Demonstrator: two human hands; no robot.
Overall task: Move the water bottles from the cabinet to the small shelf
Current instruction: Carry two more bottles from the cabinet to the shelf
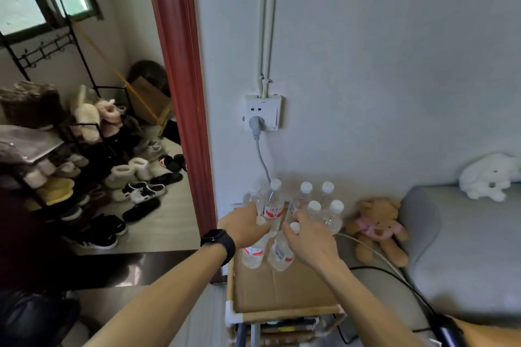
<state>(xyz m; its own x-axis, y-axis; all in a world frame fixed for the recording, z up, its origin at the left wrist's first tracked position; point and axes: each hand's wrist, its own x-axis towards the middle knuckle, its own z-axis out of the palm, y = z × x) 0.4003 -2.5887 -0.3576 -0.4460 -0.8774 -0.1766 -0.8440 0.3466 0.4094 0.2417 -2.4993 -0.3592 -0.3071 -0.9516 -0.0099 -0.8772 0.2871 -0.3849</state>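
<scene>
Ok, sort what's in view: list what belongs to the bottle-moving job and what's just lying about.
Job: water bottles, small shelf under them, left hand and right hand, each gripping a bottle near its cap.
Lying about: teddy bear, white plush toy, wall socket with plug, shoes on the floor.

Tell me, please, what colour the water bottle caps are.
White; the caps show best in the head view.
</scene>
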